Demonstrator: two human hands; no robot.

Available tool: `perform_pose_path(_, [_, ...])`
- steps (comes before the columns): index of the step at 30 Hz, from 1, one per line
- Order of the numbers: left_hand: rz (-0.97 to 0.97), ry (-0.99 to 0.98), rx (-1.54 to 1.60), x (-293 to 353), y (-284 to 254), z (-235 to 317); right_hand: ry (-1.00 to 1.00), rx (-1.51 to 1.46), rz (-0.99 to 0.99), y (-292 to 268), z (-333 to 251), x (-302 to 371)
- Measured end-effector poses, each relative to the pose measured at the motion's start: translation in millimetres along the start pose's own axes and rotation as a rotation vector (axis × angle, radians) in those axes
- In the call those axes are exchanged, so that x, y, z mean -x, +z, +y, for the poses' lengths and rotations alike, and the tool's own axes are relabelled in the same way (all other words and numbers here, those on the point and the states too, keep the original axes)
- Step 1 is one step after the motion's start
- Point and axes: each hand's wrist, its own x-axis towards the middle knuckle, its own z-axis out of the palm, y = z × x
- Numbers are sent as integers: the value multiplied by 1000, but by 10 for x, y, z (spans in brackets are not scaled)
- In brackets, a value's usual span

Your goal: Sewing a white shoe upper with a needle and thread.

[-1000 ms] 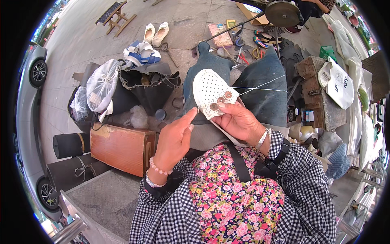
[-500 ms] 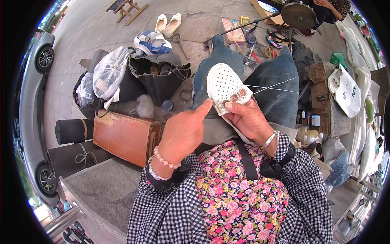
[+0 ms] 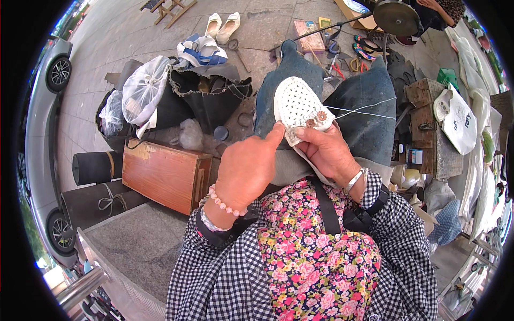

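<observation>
A white perforated shoe with brown flower ornaments is held up over the lap, toe pointing away. My right hand grips its opening edge, thumb on top near the flowers and fingers underneath. My left hand has its index finger stretched out, the tip touching the shoe's left rim near the opening. The other left fingers are curled under; what they hold, if anything, is hidden. White thread runs from the shoe's right side across the blue cloth over my knee.
A wooden box stands to the left, with dark open bags and a plastic bag beyond it. White shoes, scissors and other tools lie on the paving. A wooden chest is at the right.
The shoe and both hands have shifted slightly nearer to me. My left hand has turned a little, its index fingertip still at the shoe's rim. My right hand keeps its grip.
</observation>
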Motion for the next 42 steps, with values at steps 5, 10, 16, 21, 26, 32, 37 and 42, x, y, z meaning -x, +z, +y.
perform_pose_path(5, [99, 39, 274, -23, 161, -135, 24, -22, -13, -21, -26, -3])
perform_pose_path(10, [247, 94, 582, 39, 396, -262, 22, -75, -60, -53, -33, -28])
perform_pose_path(16, [233, -9, 929, 40, 444, -239, 60, -179, -76, -64, -73, -63])
perform_pose_path(21, [161, 9, 995, 14, 470, -278, 95, -194, -106, -170, -100, -68])
perform_pose_path(26, [120, 13, 1002, -4, 462, -309, 93, -200, -69, -93, -112, -65])
perform_pose_path(32, [184, 85, 985, -25, 527, -356, 81, -86, 13, 7, -99, -87])
perform_pose_path(37, [153, 92, 995, -33, 516, -357, 49, -15, 62, 30, -73, -98])
perform_pose_path(42, [54, 51, 1025, -22, 495, -406, 51, 11, 98, 35, -74, -94])
